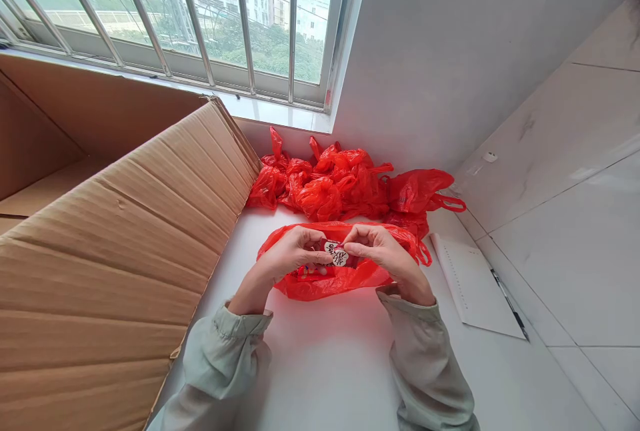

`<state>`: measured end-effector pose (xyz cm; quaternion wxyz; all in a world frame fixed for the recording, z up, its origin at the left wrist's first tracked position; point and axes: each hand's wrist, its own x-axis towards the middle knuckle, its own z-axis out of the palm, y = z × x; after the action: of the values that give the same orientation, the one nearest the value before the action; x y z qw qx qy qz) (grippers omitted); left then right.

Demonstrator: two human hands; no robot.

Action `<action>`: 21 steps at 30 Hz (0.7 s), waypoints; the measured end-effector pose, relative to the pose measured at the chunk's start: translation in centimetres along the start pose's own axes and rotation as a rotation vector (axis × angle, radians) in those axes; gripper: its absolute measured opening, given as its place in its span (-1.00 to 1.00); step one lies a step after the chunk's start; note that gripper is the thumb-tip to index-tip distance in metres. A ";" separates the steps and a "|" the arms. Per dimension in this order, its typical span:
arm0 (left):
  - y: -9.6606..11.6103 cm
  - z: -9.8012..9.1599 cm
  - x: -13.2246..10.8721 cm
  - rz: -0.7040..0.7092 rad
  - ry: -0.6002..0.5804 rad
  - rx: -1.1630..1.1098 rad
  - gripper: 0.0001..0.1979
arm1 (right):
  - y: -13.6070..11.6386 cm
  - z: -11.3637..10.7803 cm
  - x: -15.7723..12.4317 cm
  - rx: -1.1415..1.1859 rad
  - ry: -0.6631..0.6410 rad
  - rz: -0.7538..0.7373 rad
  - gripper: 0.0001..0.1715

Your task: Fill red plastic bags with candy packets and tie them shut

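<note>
Between my two hands is a small dark red printed packet [336, 253] with white lettering patches. My left hand [297, 254] pinches its left end between thumb and fingers. At the other end, the fingers of my right hand [379, 250] are closed on it too. Directly beneath lies a spread-open red plastic bag [327, 290], its mouth facing up. Inside the bag, below the held packet, another red packet [315, 272] partly shows; the rest of the contents is hidden by my hands.
Several bunched red plastic bags [345, 181] lie along the wall behind. A large cardboard box [125, 251] stands at the left. On the right are a white notepad [480, 291] and a black pen [510, 304] beside the tiled wall. A barred window [200, 31] is above.
</note>
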<state>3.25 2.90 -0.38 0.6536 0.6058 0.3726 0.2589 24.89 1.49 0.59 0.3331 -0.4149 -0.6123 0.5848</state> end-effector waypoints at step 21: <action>0.3 0.9 0.4 0.105 0.154 -0.020 -0.78 | -0.6 0.4 -0.3 -0.097 0.027 -0.035 -0.73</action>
<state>4.19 2.71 -0.12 0.6146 0.5962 0.3869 0.3423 24.57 1.10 1.19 0.3312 -0.4275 -0.6426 0.5428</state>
